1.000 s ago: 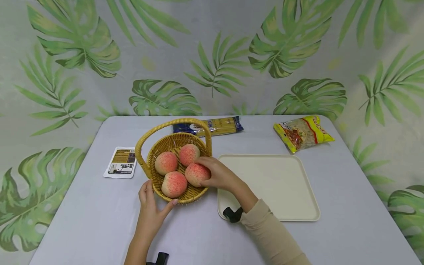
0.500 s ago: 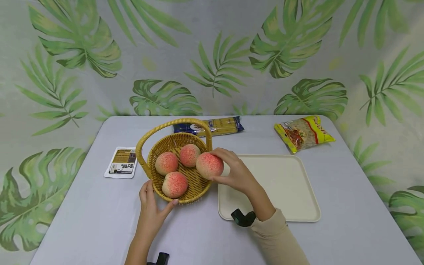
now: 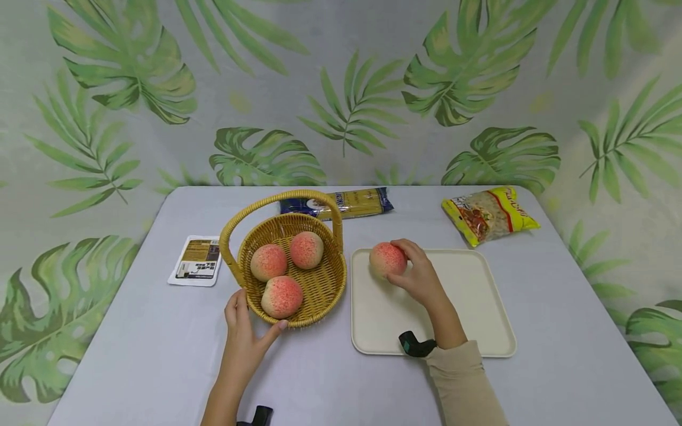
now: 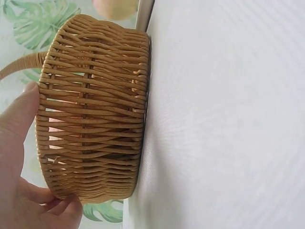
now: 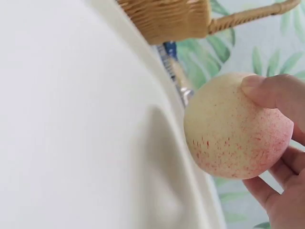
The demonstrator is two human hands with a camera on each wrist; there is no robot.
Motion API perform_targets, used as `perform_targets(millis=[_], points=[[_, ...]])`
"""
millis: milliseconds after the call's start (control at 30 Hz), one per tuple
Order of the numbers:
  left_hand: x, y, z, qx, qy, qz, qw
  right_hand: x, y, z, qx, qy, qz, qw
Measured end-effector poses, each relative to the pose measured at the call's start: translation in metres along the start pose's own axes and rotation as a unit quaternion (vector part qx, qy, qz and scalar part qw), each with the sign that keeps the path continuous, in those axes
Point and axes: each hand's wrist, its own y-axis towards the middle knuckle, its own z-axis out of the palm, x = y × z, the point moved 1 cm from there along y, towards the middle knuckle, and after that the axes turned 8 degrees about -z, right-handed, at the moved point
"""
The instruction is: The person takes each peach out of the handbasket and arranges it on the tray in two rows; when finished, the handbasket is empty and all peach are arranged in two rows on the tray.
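Note:
My right hand (image 3: 419, 273) holds a pink-and-cream peach (image 3: 388, 260) between thumb and fingers, over the left back part of the cream tray (image 3: 453, 331). In the right wrist view the peach (image 5: 233, 129) casts a shadow on the tray (image 5: 86, 124). Three more peaches lie in the wicker basket (image 3: 325, 296): one at the left (image 3: 269, 262), one at the back right (image 3: 306, 249) and one in front (image 3: 282, 297). With thumb and fingers spread along its near left rim, my left hand (image 3: 246, 334) grips the basket, whose woven side (image 4: 95, 114) fills the left wrist view.
A flat packet (image 3: 197, 261) with a brown and white label lies left of the basket. Behind the basket is a long pack of pasta (image 3: 362, 203), partly hidden by its arched handle (image 3: 277, 195). A yellow bag (image 3: 487, 214) lies behind the tray.
My right hand has lifted a peach from the basket's right side and carried it rightward over the tray. The left hand and basket have stayed in place.

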Motion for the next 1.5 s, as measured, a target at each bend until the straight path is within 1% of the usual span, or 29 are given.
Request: perform_targets(millis=[167, 400, 467, 600, 733, 833, 967, 1067, 1133, 1233, 1333, 1400, 1500], points=[[-0.001, 0.000, 0.000, 0.001, -0.002, -0.002, 1.0000, -0.014, -0.005, 0.004, 0.003, 0.001, 0.030, 0.9995], [0.000, -0.001, 0.001, -0.001, 0.003, -0.003, 1.0000, -0.018, -0.007, 0.006, 0.033, 0.036, 0.048, 0.9976], [0.000, -0.001, 0.001, -0.001, 0.004, -0.002, 1.0000, -0.018, -0.008, 0.006, 0.036, 0.039, 0.054, 0.9971], [0.000, -0.001, 0.000, -0.001, 0.005, -0.001, 1.0000, -0.018, -0.008, 0.005, 0.044, 0.034, 0.057, 0.9968], [0.000, -0.001, 0.000, -0.002, 0.005, 0.000, 1.0000, -0.015, -0.008, 0.002, 0.050, 0.024, 0.045, 0.9974], [0.000, -0.001, 0.001, -0.003, 0.004, 0.001, 1.0000, -0.007, -0.007, 0.000, 0.039, 0.011, 0.026, 0.9989], [0.000, -0.002, 0.000, -0.001, 0.004, -0.003, 1.0000, 0.014, -0.002, -0.003, 0.004, 0.004, -0.008, 1.0000], [0.000, -0.002, 0.000, 0.000, 0.005, -0.005, 1.0000, 0.035, 0.003, -0.002, -0.018, 0.015, -0.052, 0.9984], [0.000, -0.002, 0.000, 0.000, 0.005, -0.006, 1.0000, 0.048, 0.007, 0.002, -0.022, 0.026, -0.087, 0.9956], [0.000, -0.001, 0.001, 0.001, 0.004, -0.007, 1.0000, 0.063, 0.011, 0.011, -0.009, 0.038, -0.143, 0.9889], [0.000, -0.001, 0.001, 0.001, 0.002, -0.007, 1.0000, 0.075, 0.014, 0.025, 0.018, 0.039, -0.178, 0.9831], [0.000, -0.001, 0.000, 0.001, 0.001, -0.006, 1.0000, 0.080, 0.016, 0.035, 0.039, 0.039, -0.189, 0.9805], [-0.001, -0.001, 0.000, -0.002, 0.001, -0.002, 1.0000, 0.084, 0.019, 0.051, 0.073, 0.046, -0.186, 0.9786]])
